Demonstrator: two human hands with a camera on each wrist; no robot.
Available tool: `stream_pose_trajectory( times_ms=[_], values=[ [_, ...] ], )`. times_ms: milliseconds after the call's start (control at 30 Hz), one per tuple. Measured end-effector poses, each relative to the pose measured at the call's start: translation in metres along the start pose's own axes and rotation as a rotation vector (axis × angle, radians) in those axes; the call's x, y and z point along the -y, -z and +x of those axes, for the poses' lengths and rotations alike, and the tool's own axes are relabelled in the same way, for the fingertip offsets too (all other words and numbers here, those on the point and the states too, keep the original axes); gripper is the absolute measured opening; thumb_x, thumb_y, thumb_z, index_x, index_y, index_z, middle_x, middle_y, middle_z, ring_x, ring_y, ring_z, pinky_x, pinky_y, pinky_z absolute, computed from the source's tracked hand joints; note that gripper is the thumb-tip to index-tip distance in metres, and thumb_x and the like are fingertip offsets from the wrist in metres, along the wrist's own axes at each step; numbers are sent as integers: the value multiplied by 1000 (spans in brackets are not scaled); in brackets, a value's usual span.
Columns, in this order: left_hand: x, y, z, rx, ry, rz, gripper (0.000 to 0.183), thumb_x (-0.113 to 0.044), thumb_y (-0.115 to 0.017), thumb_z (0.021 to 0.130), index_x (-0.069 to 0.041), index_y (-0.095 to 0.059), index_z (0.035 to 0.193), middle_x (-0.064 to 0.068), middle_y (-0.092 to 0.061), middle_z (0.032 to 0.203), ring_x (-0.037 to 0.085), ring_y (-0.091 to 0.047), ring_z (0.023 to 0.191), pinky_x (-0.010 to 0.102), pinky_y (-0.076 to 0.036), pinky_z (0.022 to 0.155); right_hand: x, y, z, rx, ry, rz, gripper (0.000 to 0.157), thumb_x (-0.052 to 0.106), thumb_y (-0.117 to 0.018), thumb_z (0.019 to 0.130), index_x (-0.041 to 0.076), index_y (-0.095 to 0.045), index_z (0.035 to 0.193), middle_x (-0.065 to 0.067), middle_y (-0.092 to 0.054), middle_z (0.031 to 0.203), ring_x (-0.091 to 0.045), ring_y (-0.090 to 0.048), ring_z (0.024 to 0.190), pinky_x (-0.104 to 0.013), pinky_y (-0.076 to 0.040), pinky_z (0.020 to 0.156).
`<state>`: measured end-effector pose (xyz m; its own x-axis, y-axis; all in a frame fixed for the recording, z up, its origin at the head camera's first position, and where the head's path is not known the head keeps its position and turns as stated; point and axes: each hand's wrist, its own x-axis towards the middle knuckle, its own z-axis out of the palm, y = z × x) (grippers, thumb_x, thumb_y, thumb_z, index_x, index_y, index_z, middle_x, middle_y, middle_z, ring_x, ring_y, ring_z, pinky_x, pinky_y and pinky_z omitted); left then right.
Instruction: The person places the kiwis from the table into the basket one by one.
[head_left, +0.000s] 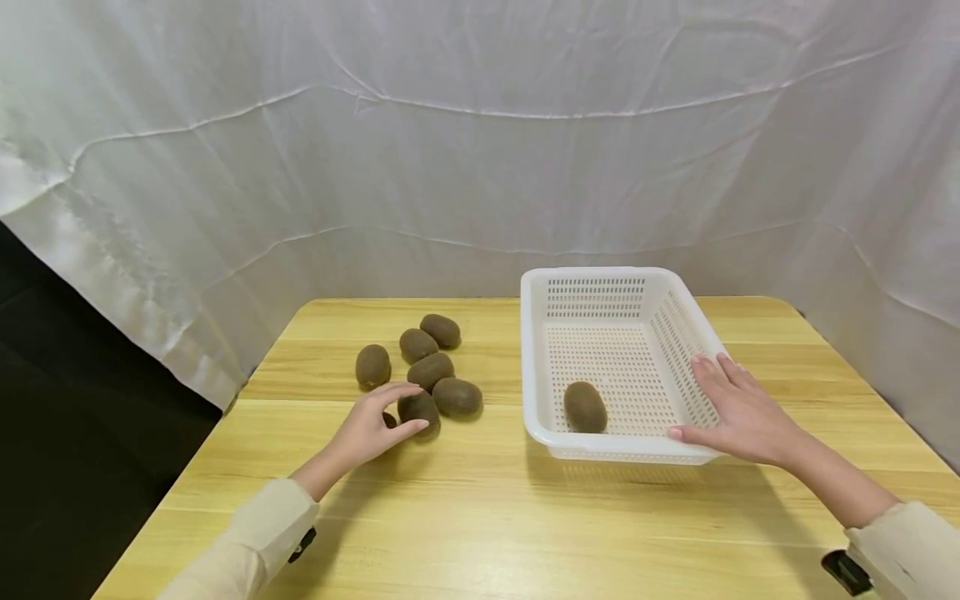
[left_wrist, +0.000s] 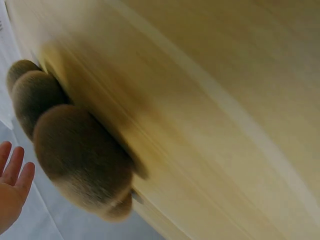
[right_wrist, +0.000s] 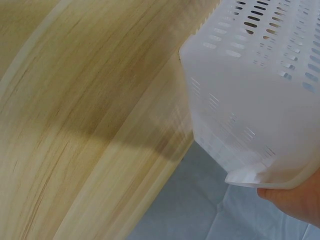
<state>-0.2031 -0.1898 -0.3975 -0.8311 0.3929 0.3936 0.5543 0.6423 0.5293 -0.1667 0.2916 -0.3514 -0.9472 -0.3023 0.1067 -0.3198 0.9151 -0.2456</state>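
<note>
Left of a white perforated plastic basket [head_left: 609, 446], a person's left hand [head_left: 371, 425] reaches over a brown kiwifruit [head_left: 418, 408], thumb and forefinger parted on either side of it; the grasp has not closed, and whether the fingertips touch the fruit cannot be told. Five more kiwifruit [head_left: 457, 398] lie just beyond that one, all left of the basket, while a dark, mostly hidden piece, apparently another, shows beside the thumb. A single kiwifruit [head_left: 585, 407] sits inside the basket, near its front left corner. The right hand [head_left: 746, 425] rests on the basket's front right corner, fingers extended along the right rim and thumb laid over the front one. Beneath the basket spreads a wood-grain table [head_left: 480, 517]; behind it hangs a pale, creased curtain [head_left: 450, 183]. Both sleeves [head_left: 273, 521] are cream.
</note>
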Motion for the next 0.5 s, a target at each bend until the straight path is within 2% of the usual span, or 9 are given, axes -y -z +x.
stream_pose_trajectory(
  times_ms=[233, 500],
  values=[
    [15, 9, -5, 15, 9, 29, 46, -25, -76, 76, -4, -64, 115, 13, -64, 118, 31, -58, 111, 47, -47, 95, 1, 1, 0, 0, -1, 0, 104, 54, -64, 76, -12, -19, 142, -33, -21, 146, -50, -8, 137, -63, -10, 110],
    [31, 20, -8, 95, 73, 38, 50, -30, -76, 76, -4, -63, 117, 13, -64, 117, 34, -55, 115, 51, -44, 97, 1, 2, -1, 4, -6, 5, 103, 54, -64, 77, -12, -19, 142, -33, -21, 147, -50, -6, 138, -62, -8, 111]
  ],
)
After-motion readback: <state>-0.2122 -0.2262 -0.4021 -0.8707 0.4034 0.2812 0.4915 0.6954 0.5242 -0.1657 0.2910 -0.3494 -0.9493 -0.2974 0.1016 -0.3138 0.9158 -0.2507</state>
